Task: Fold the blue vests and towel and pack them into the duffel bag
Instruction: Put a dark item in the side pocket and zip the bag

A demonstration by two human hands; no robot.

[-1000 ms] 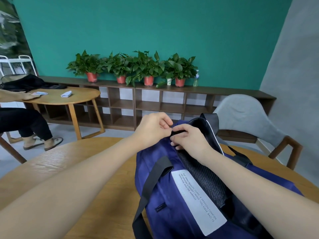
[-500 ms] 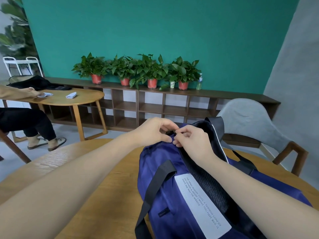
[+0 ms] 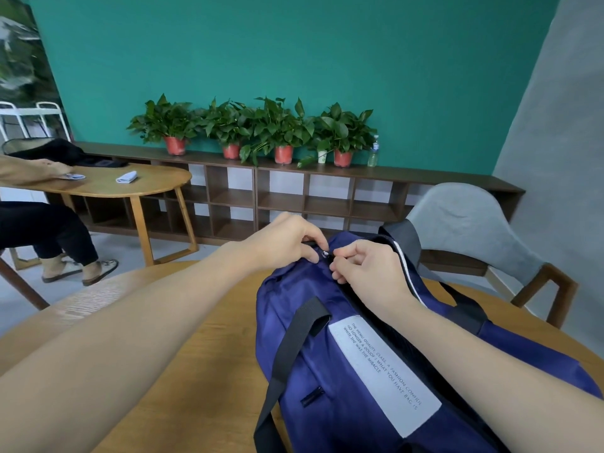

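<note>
Zipper work at the bag's far end

The duffel bag [image 3: 376, 371] lies on the counter [image 3: 196, 371]. Since a second ago the zipper pull [image 3: 325, 254] has come into view at 12 o'clock; left hand [image 3: 284, 243] pinches the fabric beside it, right hand [image 3: 366, 266] pinches the opposite edge. Packing looks finished, closing under way.

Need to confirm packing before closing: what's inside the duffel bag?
Only dark lining shows through the open zip of the duffel bag. The right hand and forearm cover much of the gap; both hands' fingers pinch at the zipper pull. No vests or towel visible.
</note>
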